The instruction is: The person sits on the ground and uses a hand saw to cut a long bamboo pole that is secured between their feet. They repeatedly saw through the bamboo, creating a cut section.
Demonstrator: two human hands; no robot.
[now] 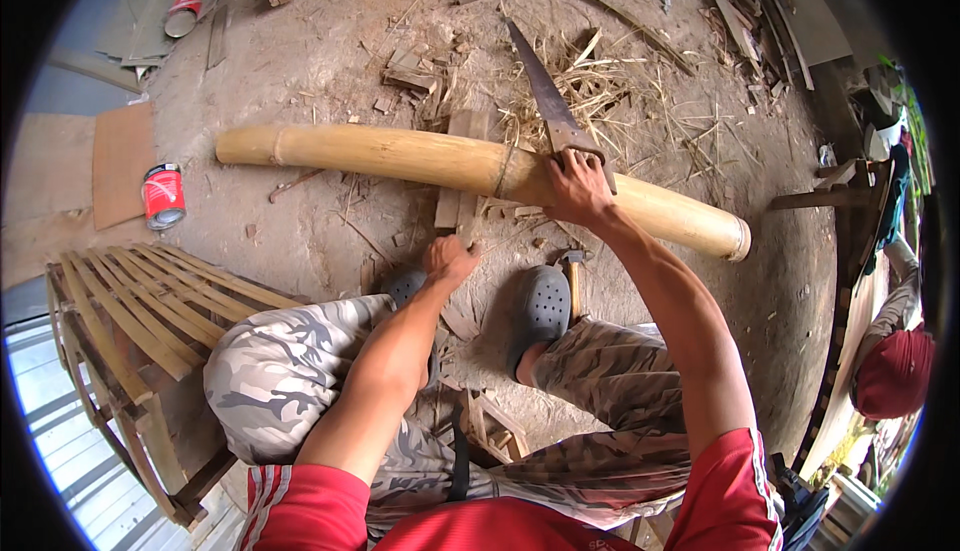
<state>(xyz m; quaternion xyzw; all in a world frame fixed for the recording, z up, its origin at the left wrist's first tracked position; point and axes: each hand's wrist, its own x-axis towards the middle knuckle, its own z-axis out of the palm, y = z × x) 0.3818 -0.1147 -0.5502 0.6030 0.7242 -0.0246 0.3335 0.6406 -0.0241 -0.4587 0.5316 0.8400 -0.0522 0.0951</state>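
Handsaw (541, 81) in the right hand (582, 189), fingers wrapped on its handle over the bamboo pole (465, 164), which lies crosswise on a wooden block (448, 209) before the worker's feet. The left hand (452, 260) hangs near the block, fingers curled; whether it grips anything cannot be told. The step appears to be readying a cut; next likely calls for steadying the pole and setting the teeth against it.

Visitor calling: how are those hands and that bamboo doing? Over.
Right hand gripping saw. Left hand near wooden block, off the bamboo pole. Pole lying across block. Hammer nearby, clear of pole.
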